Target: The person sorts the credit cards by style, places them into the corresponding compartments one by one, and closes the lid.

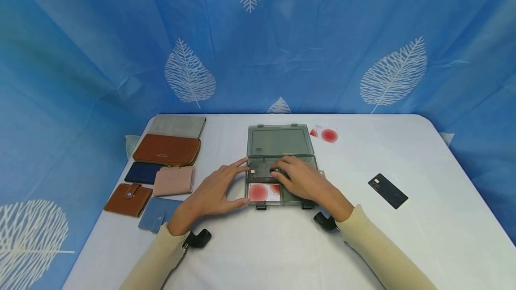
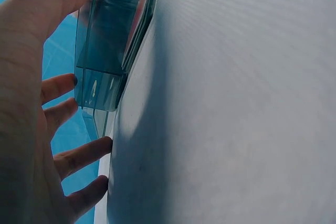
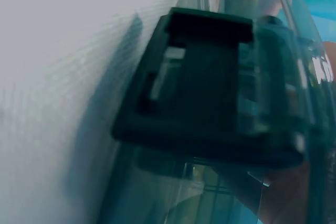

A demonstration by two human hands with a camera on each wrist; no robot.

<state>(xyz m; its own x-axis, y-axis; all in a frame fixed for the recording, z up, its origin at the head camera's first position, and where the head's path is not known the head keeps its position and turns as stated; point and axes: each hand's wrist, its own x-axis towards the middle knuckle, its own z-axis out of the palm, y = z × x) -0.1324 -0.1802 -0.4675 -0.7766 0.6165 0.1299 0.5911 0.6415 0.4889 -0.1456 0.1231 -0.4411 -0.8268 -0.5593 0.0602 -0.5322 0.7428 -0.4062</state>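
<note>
Black rectangular plasticky VIP card (image 1: 260, 171) runs lengthwise left from the half-curled right hand (image 1: 302, 178) (can't tell if pinched), left hand (image 1: 213, 191) splayed, gripping nothing.

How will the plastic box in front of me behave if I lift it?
The box is probably stiff and light, given its thin, see-through plastic walls. Its open lid, joined at the far edge, may swing. Nothing visible clips the red-and-white card inside, so tilting might spill it.
</note>
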